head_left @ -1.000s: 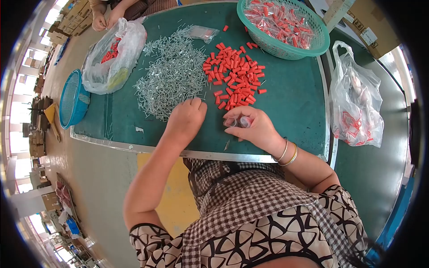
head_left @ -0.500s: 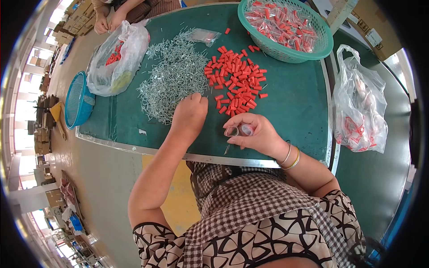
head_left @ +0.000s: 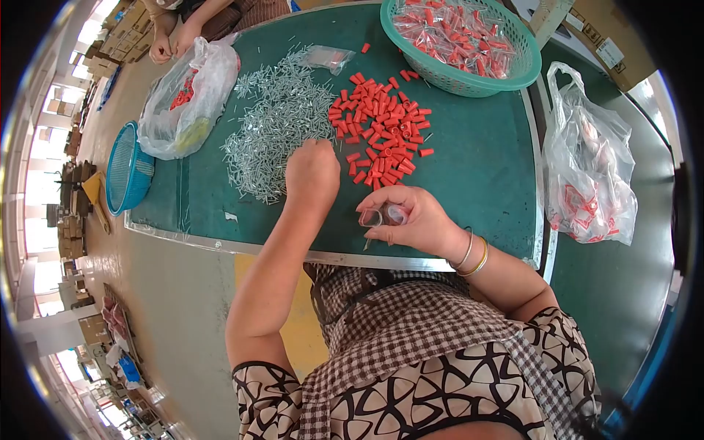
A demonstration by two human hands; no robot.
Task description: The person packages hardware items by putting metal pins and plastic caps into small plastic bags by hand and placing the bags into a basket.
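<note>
Over the table [head_left: 480, 176], clear plastic [head_left: 396, 214] risked being dropped through the right hand's [head_left: 419, 223] loose curl, the bunched left hand's [head_left: 313, 173] contents hidden.

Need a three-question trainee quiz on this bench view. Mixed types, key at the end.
1. Multiple choice. Where do the loose red pieces lie relative to the pile of metal pieces?
A) To its left
B) To its right
C) On top of it

2. True or false. The green basket holds bagged red pieces.

3. Short answer. Which hand holds something clear, and which is at the metal pile's edge?

Key:
1. B.
2. True.
3. The right hand holds it, exact form hard to tell; the left hand is at the pile, its fingertips hidden.
</note>
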